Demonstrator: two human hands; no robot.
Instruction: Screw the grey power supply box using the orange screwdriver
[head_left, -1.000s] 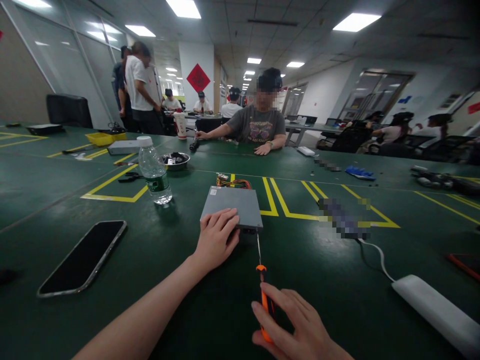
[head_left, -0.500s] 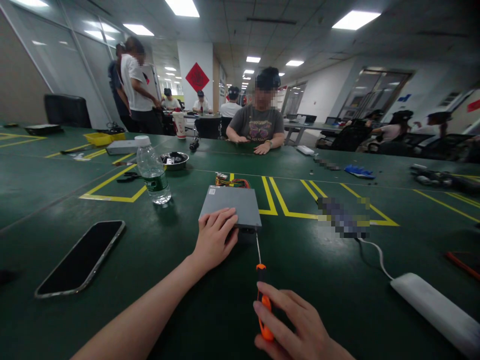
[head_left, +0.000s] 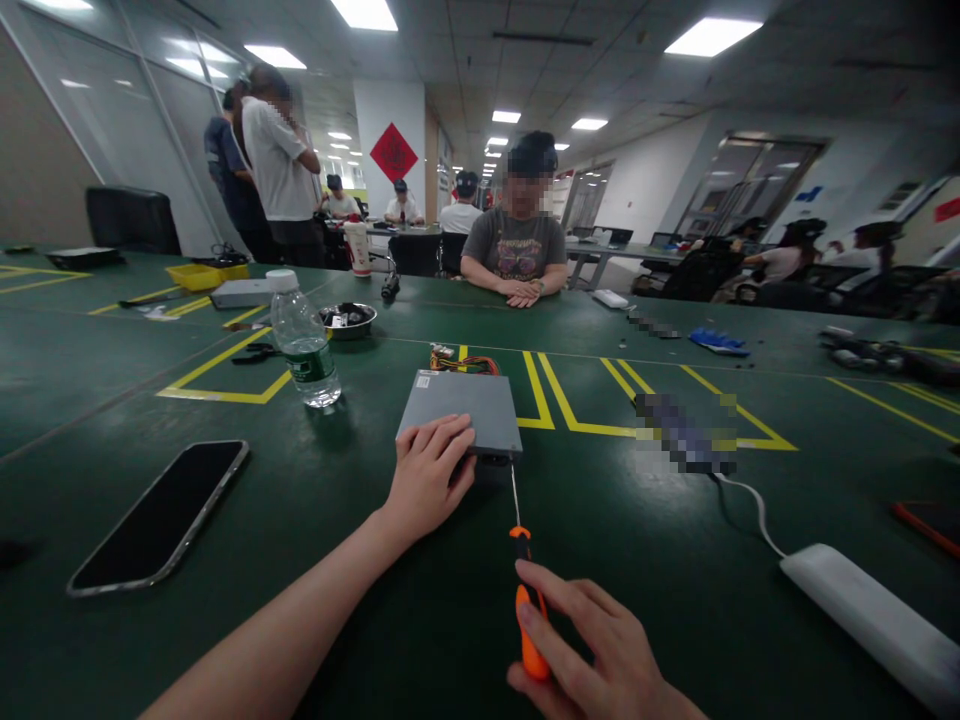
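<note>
A grey metal computer power supply (head_left: 480,405) lies on the green table, its bundle of coloured cables (head_left: 472,365) at the far side. My left hand (head_left: 431,465) holds it at the near left corner, fingers over the top and thumb toward the near face. In my right hand (head_left: 592,640) is a screwdriver (head_left: 534,640) with an orange and black handle, pinched between thumb and fingers. The thin shaft points away from me, and its tip meets the near right corner of the power supply. The screw itself is too small to make out.
A water bottle (head_left: 304,345) stands left of the power supply, with a phone (head_left: 161,520) nearer me. Behind are a metal bowl (head_left: 352,322) and a yellow tray (head_left: 206,277). A white power strip (head_left: 862,610) lies at right. Across the table sits a person (head_left: 517,235).
The screwdriver's handle has turned slightly in my right hand; its tip stays at the same corner. My left hand keeps its place. The person opposite has brought their hands together.
</note>
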